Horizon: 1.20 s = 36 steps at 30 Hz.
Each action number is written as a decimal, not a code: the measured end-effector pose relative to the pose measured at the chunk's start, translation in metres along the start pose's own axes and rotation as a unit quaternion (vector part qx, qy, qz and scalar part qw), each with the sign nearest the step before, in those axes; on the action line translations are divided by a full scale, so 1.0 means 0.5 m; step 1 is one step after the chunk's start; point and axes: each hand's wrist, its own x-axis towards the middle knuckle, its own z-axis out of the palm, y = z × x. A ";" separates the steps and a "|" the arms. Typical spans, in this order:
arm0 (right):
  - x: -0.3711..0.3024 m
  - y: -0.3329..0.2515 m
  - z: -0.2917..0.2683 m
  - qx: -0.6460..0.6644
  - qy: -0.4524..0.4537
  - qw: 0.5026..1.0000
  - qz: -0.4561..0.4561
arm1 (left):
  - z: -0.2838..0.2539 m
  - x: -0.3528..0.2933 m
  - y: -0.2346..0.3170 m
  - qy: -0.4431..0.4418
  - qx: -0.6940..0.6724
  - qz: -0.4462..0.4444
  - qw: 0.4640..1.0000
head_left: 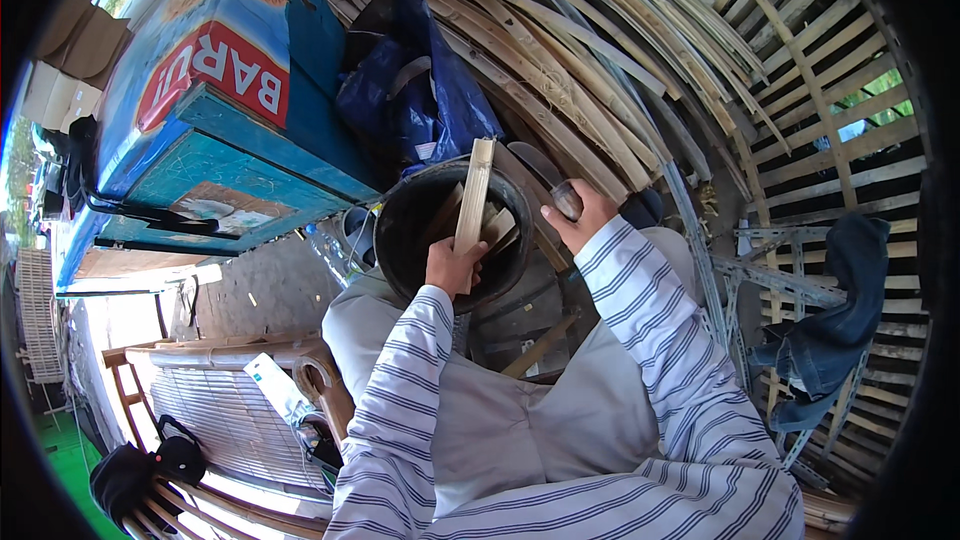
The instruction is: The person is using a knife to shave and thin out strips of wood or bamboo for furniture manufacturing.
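Slat (pixel 474 200), mid-frame over the bucket (pixel 397 230), long axis running up the frame; lower part gripped in the closed left hand (pixel 453 265), the nearer. Right hand (pixel 590 217), apart to the right, curled round a grey object (pixel 567 202), kind unclear.

White shirt (pixel 640 505), thin dark-blue stripes set in pairs; left sleeve (pixel 400 380) and right sleeve (pixel 655 325) both long, reaching the wrist. Light grey trousers (pixel 595 420), loose, creased, centre seam showing. Left hand (pixel 448 266) and right hand (pixel 590 218) bare.
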 end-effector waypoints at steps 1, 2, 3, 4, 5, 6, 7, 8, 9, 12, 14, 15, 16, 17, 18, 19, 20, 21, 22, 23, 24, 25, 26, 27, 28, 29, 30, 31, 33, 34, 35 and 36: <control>0.012 0.003 0.012 -0.018 -0.007 1.000 0.000 | 0.000 -0.012 0.012 0.002 0.003 -0.002 1.000; 0.022 0.002 0.014 -0.038 -0.013 0.999 0.003 | 0.006 -0.027 0.028 0.067 0.023 0.073 0.995; 0.025 -0.004 0.015 -0.037 -0.013 0.999 0.007 | 0.009 -0.033 0.035 0.130 0.043 0.148 0.979; 0.030 -0.028 0.018 0.011 -0.006 1.000 0.012 | -0.002 -0.029 0.024 0.134 0.045 0.147 0.979; 0.033 -0.042 0.020 0.057 0.000 0.998 0.018 | -0.012 -0.017 0.001 0.194 0.067 0.200 0.958; 0.037 -0.042 0.026 0.059 -0.003 0.998 0.016 | -0.020 -0.005 -0.021 0.252 0.089 0.253 0.930; 0.041 -0.035 0.029 0.063 0.004 0.998 0.009 | -0.018 0.011 -0.040 0.324 0.206 0.289 0.877; 0.043 -0.032 0.030 0.068 0.013 0.998 0.005 | -0.027 0.019 -0.049 0.323 0.206 0.289 0.877; 0.046 -0.032 0.025 0.060 -0.001 0.998 0.012 | -0.041 0.026 -0.059 0.181 0.182 0.129 0.958; 0.047 -0.019 0.042 0.027 -0.005 0.999 0.030 | -0.023 0.011 -0.024 0.107 0.161 -0.081 0.978; 0.039 -0.028 0.047 0.040 0.012 0.999 0.016 | -0.030 0.011 -0.029 0.125 0.067 0.039 0.989; 0.040 -0.027 0.050 0.031 -0.004 0.999 0.020 | -0.029 0.014 -0.030 0.123 0.067 0.040 0.989; 0.041 -0.026 0.053 0.022 -0.021 0.999 0.024 | -0.031 0.018 -0.035 0.172 0.098 0.092 0.976; 0.042 -0.022 0.054 0.016 -0.034 0.999 0.029 | -0.032 0.023 -0.040 0.219 0.129 0.142 0.957; 0.042 -0.020 0.051 0.015 -0.034 0.999 0.030 | -0.031 0.028 -0.044 0.266 0.159 0.192 0.931; 0.040 -0.023 0.053 0.005 -0.035 0.999 0.032 | -0.026 0.041 -0.070 0.343 0.263 0.263 0.863; 0.037 -0.036 0.055 -0.004 -0.038 0.999 0.030 | -0.041 0.067 -0.116 0.350 0.263 0.260 0.861; 0.034 -0.051 0.060 -0.001 -0.042 0.999 0.019 | -0.066 0.100 -0.167 0.225 0.184 0.138 0.947; 0.034 -0.051 0.063 -0.034 -0.044 0.998 0.022 | -0.072 0.122 -0.190 0.084 0.092 0.013 0.992; 0.035 0.003 0.056 -0.082 -0.039 0.994 0.054 | -0.008 0.064 -0.079 0.102 0.204 0.033 0.973; 0.034 -0.001 0.056 -0.082 -0.040 0.995 0.049 | -0.009 0.038 -0.047 0.106 0.201 0.032 0.973; 0.031 -0.006 0.064 -0.090 -0.057 0.992 0.066 | -0.012 0.025 -0.036 0.039 0.072 -0.015 0.997; 0.030 -0.011 0.069 -0.098 -0.073 0.989 0.085 | -0.016 0.016 -0.030 -0.030 -0.060 -0.061 0.996; 0.034 -0.012 0.069 -0.093 -0.106 0.987 0.076 | -0.020 0.012 -0.029 -0.084 -0.089 -0.080 0.989; 0.031 -0.014 0.070 -0.095 -0.108 0.987 0.075 | -0.019 0.007 -0.024 -0.084 -0.092 -0.081 0.989; 0.026 -0.017 0.071 -0.105 -0.119 0.985 0.070 | -0.015 0.002 -0.019 -0.126 -0.134 -0.103 0.977; 0.020 -0.019 0.072 -0.115 -0.130 0.983 0.064 | -0.010 -0.001 -0.015 -0.167 -0.176 -0.125 0.962; 0.015 -0.026 0.073 -0.117 -0.132 0.982 0.063 | -0.006 -0.002 -0.014 -0.167 -0.218 -0.124 0.954; 0.002 -0.041 0.075 -0.184 -0.173 0.967 -0.005 | -0.002 0.003 -0.029 -0.189 -0.248 -0.136 0.940; -0.001 -0.039 0.079 -0.188 -0.174 0.967 -0.003 | 0.003 0.004 -0.029 -0.216 -0.273 -0.146 0.926; -0.003 -0.035 0.086 -0.219 -0.205 0.954 -0.031 | 0.006 0.003 -0.030 -0.219 -0.275 -0.148 0.924; -0.005 -0.030 0.092 -0.249 -0.235 0.937 -0.060 | 0.006 0.002 -0.033 -0.246 -0.325 -0.157 0.900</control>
